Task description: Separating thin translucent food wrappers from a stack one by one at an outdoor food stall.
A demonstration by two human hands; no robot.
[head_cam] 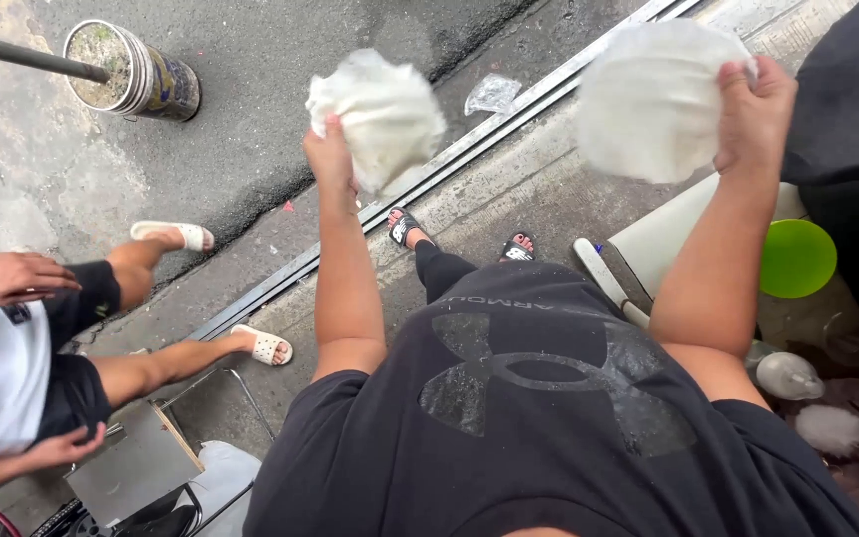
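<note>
My left hand (330,159) is raised in front of me and grips a crumpled, fluffy white lump (380,114) from below. My right hand (756,111) is held up at the far right, fingers closed on the edge of a larger round white fluffy mass (648,99), which is blurred. Both arms reach forward over my black shirt. My feet in black sandals (405,227) stand on the concrete below, next to a metal floor rail (469,149).
Another person sits at the left, with a hand (12,276) out and white slippers (262,345) on. A tin can (136,75) holding a pole stands top left. A green round lid (797,259), a clear plastic scrap (494,94) and a metal stool (131,467) lie around.
</note>
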